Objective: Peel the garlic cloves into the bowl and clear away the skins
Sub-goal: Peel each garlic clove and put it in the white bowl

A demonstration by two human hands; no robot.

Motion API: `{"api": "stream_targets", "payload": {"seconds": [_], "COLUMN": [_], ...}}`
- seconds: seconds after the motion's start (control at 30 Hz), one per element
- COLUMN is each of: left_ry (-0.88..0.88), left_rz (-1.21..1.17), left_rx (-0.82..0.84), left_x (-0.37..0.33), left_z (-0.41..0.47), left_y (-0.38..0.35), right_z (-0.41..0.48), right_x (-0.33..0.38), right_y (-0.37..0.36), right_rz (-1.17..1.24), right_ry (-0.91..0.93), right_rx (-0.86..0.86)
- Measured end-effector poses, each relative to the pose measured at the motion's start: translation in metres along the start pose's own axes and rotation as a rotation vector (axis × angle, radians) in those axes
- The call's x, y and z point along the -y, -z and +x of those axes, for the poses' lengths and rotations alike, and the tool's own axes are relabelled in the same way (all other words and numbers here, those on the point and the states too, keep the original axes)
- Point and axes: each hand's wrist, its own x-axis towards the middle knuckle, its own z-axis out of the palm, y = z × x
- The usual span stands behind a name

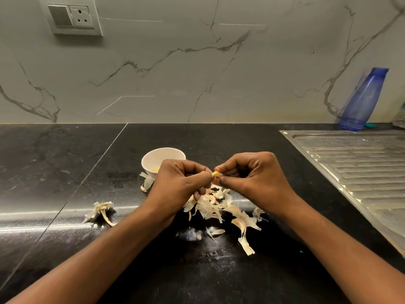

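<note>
Both hands meet above the black counter, just in front of a small white bowl (153, 159). My left hand (179, 181) and my right hand (252, 174) pinch one garlic clove (216, 174) between their fingertips; only its pale tip shows. Something yellowish lies inside the bowl, partly hidden by my left hand. A heap of papery garlic skins (219, 205) lies on the counter under and in front of the hands. Left of the bowl's base sit a loose clove (143, 188) and more skin. The stripped garlic stem with its husk (102, 210) lies further left.
A steel sink drainboard (355, 163) takes up the counter's right side. A blue plastic bottle (362, 99) stands at the back right against the marble wall. A wall socket and switch plate (73, 17) is at the upper left.
</note>
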Motion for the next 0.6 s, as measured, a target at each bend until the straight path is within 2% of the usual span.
{"api": "stream_targets", "payload": {"seconds": [0.27, 0.6], "left_ry": [0.057, 0.139], "left_rz": [-0.064, -0.153], "left_rx": [0.048, 0.088], "left_x": [-0.003, -0.008], "left_z": [0.003, 0.001], "left_y": [0.003, 0.006], "right_z": [0.002, 0.003], "right_x": [0.002, 0.004], "right_y": [0.007, 0.008], "right_rz": [0.203, 0.464], "right_ry": [-0.122, -0.266], "right_rx": [0.09, 0.059]}}
